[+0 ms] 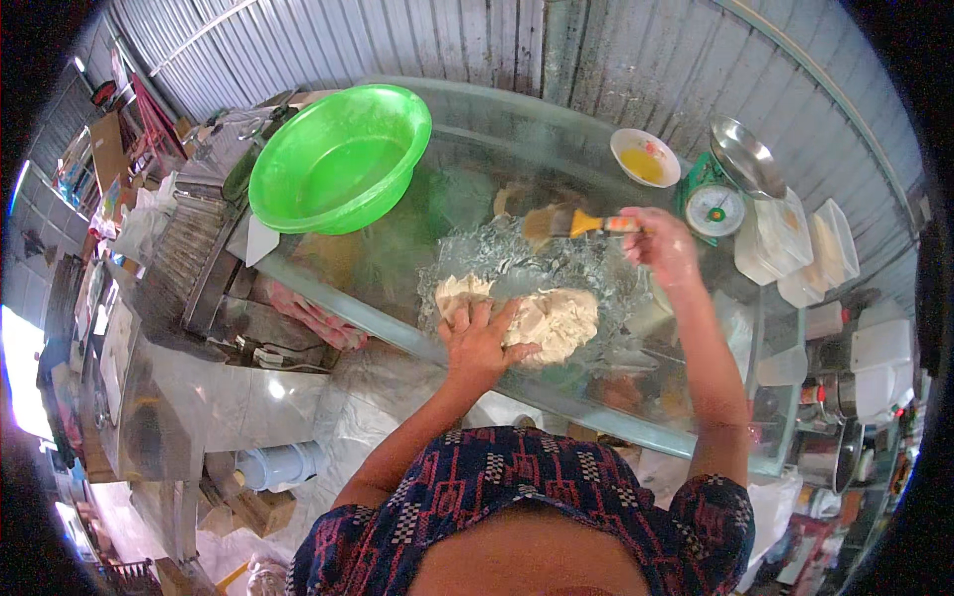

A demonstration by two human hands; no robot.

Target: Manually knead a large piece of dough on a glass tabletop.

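Note:
A lump of pale dough (pixel 556 326) lies on the glass tabletop close to me. My left hand (pixel 479 340) rests on its left part with fingers spread, pressing into it. In my right hand (pixel 663 246) is a wide pastry brush (pixel 558 224), gripped by its yellow and orange handle. Its bristles point left, over the floury, wet-looking smears (pixel 507 253) beyond the dough; whether they touch the glass I cannot tell. A white bowl (pixel 644 157) with yellow liquid in it stands at the back right, past my right hand.
On the table's far left sits a big green basin (pixel 341 159) dusted with flour. A green scale (pixel 714 207) with a metal pan (pixel 747 157) and plastic containers (pixel 773 238) line the right side. The glass table's near edge (pixel 397 333) runs in front of me.

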